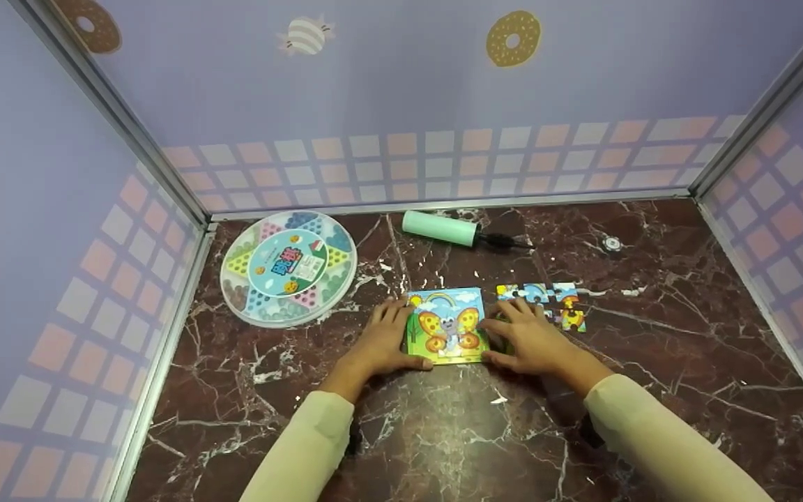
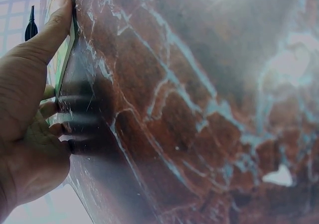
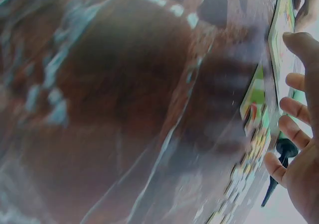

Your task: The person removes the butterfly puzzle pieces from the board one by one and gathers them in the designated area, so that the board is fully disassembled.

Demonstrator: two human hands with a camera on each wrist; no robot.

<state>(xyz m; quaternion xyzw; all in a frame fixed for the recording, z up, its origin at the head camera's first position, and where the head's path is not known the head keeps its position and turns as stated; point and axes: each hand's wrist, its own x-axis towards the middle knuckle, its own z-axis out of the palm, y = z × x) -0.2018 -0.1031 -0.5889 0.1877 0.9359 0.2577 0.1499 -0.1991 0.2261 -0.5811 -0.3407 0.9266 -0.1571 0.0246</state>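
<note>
A square butterfly picture puzzle [image 1: 449, 324] lies on the marbled surface between the two hands. My left hand [image 1: 386, 341] rests along its left edge, the thumb at the front left corner; the left wrist view shows that thumb [image 2: 52, 30] against the puzzle's edge. On the opposite side, my right hand [image 1: 530, 340] touches the right edge with spread fingers, and its thumb [image 3: 299, 47] overlaps the board in the right wrist view. Several loose jigsaw pieces [image 1: 572, 319] lie just beyond and beside the right hand, which partly covers them.
A round Chinese checkers set [image 1: 286, 268] with coloured marbles lies at the back left. Behind the puzzle is a mint-green hand pump [image 1: 440, 229] with a black nozzle. A small round white-and-dark disc [image 1: 611, 244] sits at the back right. Patterned walls enclose three sides.
</note>
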